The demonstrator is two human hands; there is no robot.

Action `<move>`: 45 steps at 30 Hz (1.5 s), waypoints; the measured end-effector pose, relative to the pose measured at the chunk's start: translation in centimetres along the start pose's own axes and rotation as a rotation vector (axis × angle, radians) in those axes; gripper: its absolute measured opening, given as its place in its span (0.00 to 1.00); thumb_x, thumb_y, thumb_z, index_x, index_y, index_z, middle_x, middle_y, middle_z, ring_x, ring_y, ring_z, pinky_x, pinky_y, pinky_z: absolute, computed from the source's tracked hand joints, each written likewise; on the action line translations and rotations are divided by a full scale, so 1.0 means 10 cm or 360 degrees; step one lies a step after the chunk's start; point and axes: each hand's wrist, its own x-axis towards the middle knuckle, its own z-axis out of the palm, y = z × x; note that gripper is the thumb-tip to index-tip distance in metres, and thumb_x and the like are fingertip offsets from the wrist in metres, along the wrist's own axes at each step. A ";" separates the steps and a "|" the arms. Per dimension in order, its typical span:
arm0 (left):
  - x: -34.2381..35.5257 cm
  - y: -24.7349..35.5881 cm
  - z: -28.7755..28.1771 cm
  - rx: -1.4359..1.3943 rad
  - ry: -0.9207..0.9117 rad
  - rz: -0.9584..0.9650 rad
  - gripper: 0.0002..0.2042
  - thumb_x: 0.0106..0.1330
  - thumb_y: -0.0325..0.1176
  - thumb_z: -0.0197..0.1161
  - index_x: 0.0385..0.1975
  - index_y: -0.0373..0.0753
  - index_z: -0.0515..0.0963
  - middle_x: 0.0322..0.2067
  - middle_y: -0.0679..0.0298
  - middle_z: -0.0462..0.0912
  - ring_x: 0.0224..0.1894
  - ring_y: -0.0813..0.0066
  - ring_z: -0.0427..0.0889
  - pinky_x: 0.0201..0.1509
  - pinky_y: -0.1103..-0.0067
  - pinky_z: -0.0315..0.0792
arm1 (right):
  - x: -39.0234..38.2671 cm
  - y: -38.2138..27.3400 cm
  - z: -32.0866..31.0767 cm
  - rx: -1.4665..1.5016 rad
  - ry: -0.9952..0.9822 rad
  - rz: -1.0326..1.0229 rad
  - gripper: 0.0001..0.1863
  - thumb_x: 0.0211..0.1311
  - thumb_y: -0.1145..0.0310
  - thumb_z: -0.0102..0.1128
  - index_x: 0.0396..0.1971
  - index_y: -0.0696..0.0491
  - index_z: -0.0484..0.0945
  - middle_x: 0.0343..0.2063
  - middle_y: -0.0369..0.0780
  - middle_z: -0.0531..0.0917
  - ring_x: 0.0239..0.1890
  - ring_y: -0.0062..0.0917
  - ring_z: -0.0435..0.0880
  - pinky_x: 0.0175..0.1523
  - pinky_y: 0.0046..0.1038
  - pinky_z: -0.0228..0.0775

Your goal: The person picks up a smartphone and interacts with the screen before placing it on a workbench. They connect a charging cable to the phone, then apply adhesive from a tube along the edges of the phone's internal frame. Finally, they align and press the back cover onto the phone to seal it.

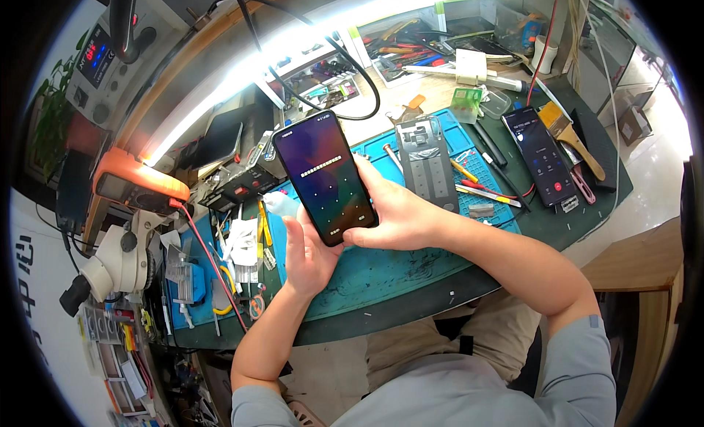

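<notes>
Blue mat on a dark bench, with a lit phone held above it in both hands. The left hand grasps the phone from below and from the left, its palm turned up and its thumb standing beside the lower left edge, presumably to cradle the weight without covering the screen. The right hand grasps the opposite edge, with its fingers largely hidden behind the phone and its thumb at the lower corner; this grip seems to steady the phone while leaving the dotted screen in view. The slight tilt probably suits the wearer's downward gaze.

Right of the hands, a dark panel lies flat on the mat, near slim tools, perhaps so that both stay within reach. Farther right, a second phone lies face up beside a brush, its lit display readable from the seat. At left, a multimeter and a microscope stand at the margin, likely to keep the middle free. A strip light crosses above, evidently to illuminate the work.
</notes>
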 end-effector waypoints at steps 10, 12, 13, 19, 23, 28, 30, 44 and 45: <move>0.00 -0.03 0.03 0.0114 -0.0144 0.0022 0.45 0.70 0.73 0.34 0.74 0.40 0.47 0.72 0.55 0.59 0.73 0.57 0.61 0.73 0.58 0.60 | -0.03 0.05 0.08 -0.0034 0.0120 -0.0031 0.53 0.52 0.68 0.73 0.73 0.58 0.46 0.58 0.49 0.72 0.62 0.34 0.74 0.66 0.35 0.67; 0.00 0.00 0.03 0.0145 -0.0166 0.0006 0.46 0.70 0.73 0.34 0.75 0.40 0.46 0.72 0.55 0.58 0.73 0.57 0.61 0.73 0.58 0.59 | -0.01 0.03 0.07 -0.0067 0.0128 -0.0034 0.53 0.52 0.67 0.73 0.73 0.59 0.46 0.59 0.50 0.72 0.62 0.35 0.74 0.66 0.35 0.68; -0.01 -0.01 0.03 0.0147 -0.0153 -0.0002 0.45 0.70 0.73 0.33 0.75 0.41 0.46 0.72 0.55 0.58 0.73 0.57 0.61 0.73 0.58 0.59 | -0.02 0.04 0.08 -0.0061 0.0122 -0.0003 0.54 0.52 0.67 0.73 0.73 0.59 0.45 0.60 0.51 0.71 0.62 0.37 0.74 0.66 0.35 0.68; 0.00 -0.02 0.01 0.0130 -0.0174 0.0011 0.45 0.70 0.73 0.33 0.75 0.41 0.46 0.72 0.56 0.59 0.73 0.58 0.61 0.72 0.58 0.60 | -0.03 0.01 0.06 -0.0064 0.0072 0.0039 0.52 0.53 0.68 0.70 0.73 0.58 0.46 0.60 0.51 0.72 0.62 0.36 0.75 0.64 0.35 0.69; 0.02 -0.01 0.05 0.0055 -0.0125 0.0015 0.43 0.71 0.72 0.33 0.73 0.41 0.47 0.69 0.54 0.63 0.69 0.59 0.67 0.68 0.60 0.67 | -0.03 0.04 0.06 -0.0072 0.0091 0.0028 0.50 0.52 0.71 0.67 0.72 0.58 0.46 0.58 0.52 0.72 0.60 0.39 0.76 0.63 0.36 0.70; 0.01 0.00 0.01 0.0128 -0.0092 -0.0021 0.45 0.70 0.73 0.33 0.75 0.42 0.47 0.71 0.57 0.61 0.72 0.59 0.63 0.72 0.59 0.61 | -0.02 0.01 0.05 -0.0060 0.0071 0.0047 0.50 0.50 0.71 0.64 0.72 0.59 0.46 0.57 0.56 0.71 0.60 0.47 0.77 0.63 0.40 0.71; 0.02 0.00 0.00 0.0112 -0.0085 -0.0027 0.45 0.70 0.73 0.34 0.74 0.42 0.47 0.71 0.57 0.62 0.72 0.59 0.64 0.71 0.59 0.62 | -0.03 -0.02 0.05 -0.0066 0.0077 0.0032 0.49 0.50 0.70 0.64 0.71 0.59 0.46 0.56 0.56 0.71 0.60 0.48 0.77 0.63 0.40 0.71; 0.07 0.08 0.08 0.0035 -0.0049 0.0041 0.42 0.72 0.70 0.33 0.71 0.36 0.54 0.64 0.46 0.71 0.64 0.54 0.76 0.59 0.60 0.79 | 0.00 -0.10 -0.02 0.0159 0.0061 0.0134 0.38 0.50 0.74 0.58 0.66 0.59 0.62 0.54 0.51 0.76 0.57 0.39 0.78 0.63 0.36 0.72; 0.07 0.06 0.07 0.0041 -0.0040 0.0036 0.42 0.72 0.70 0.33 0.71 0.36 0.54 0.64 0.47 0.70 0.64 0.54 0.75 0.60 0.60 0.78 | 0.00 -0.09 -0.03 0.0128 0.0058 0.0125 0.39 0.50 0.73 0.59 0.66 0.59 0.61 0.54 0.52 0.76 0.58 0.39 0.78 0.64 0.36 0.71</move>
